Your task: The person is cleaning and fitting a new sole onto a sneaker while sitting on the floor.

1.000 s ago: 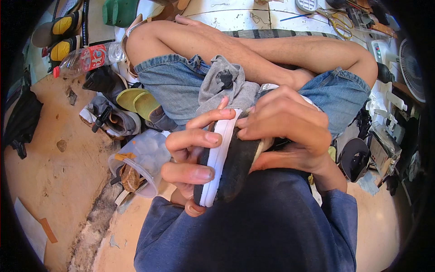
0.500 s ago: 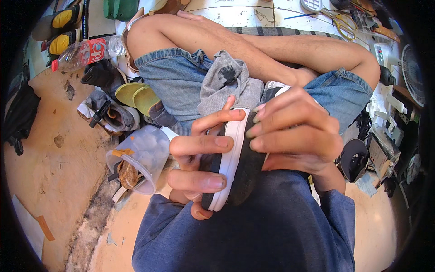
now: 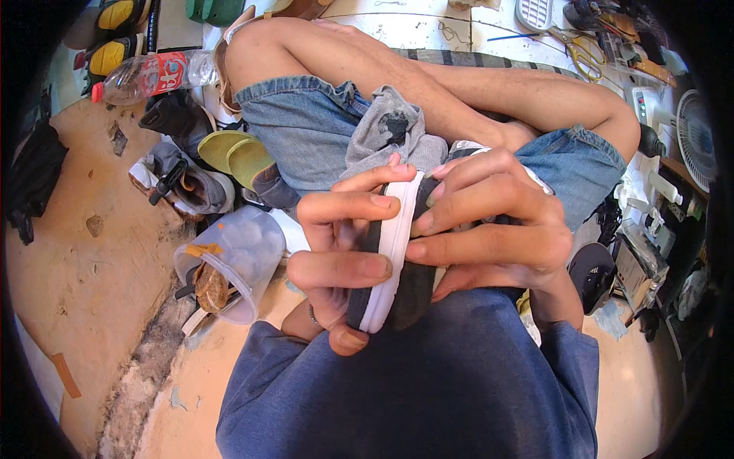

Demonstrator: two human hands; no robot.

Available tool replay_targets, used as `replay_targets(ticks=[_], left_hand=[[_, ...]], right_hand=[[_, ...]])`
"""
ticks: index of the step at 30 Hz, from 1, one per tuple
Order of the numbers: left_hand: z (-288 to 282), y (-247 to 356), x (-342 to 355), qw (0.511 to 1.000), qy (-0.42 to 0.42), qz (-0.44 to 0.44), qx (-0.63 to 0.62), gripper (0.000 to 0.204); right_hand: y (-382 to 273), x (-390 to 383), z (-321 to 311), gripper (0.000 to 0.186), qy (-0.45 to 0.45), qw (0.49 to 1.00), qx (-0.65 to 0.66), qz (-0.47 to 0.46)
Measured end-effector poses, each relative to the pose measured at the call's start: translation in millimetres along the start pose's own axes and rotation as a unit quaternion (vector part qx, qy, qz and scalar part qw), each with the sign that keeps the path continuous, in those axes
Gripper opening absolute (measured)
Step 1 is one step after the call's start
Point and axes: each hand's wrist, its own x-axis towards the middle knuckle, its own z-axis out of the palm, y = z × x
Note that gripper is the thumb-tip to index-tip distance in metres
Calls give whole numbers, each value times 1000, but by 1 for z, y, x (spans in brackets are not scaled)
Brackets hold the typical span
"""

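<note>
Above my lap I hold a dark shoe (image 3: 394, 256) with a thick white sole band, turned on edge. My left hand (image 3: 340, 252) grips it from the left, its fingers spread along the white band. On the other side my right hand (image 3: 501, 218) is closed on the dark part, fingertips pressed near the band. A grey cloth (image 3: 382, 153) with a black stain lies on my lap just beyond the shoe. Something white and dark shows partly behind my right hand; what it is I cannot tell.
On the left a clear plastic tub (image 3: 264, 252) lies tipped with tools inside. Near it are worn shoes (image 3: 202, 187), a yellow-green slipper (image 3: 233, 157) and a plastic bottle (image 3: 157, 76). Scissors (image 3: 585, 57) lie far right; a fan (image 3: 694, 130) and a dark cap (image 3: 592, 271) stand right.
The shoe and both hands have moved slightly up and away from my chest. My right fingers have shifted on the dark part and are more spread.
</note>
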Motion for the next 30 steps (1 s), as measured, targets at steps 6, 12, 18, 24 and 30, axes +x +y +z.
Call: replay_targets(ticks=[6, 12, 18, 24, 30], left_hand=[[-4, 0, 8, 1000, -21, 3, 6, 57], [-5, 4, 6, 999, -34, 0, 39, 60], [-3, 6, 3, 998, -21, 1, 55, 61], [0, 6, -7, 998, 4, -11, 61, 57], [3, 14, -7, 997, 44, -40, 52, 47]], right_hand=[[-3, 7, -6, 35, -11, 1000, -16, 0], [2, 6, -3, 32, 13, 1000, 3, -11], [6, 2, 8, 31, 85, 995, 46, -9], [6, 5, 9, 31, 77, 992, -9, -98], [3, 3, 11, 32, 13, 997, -22, -74]])
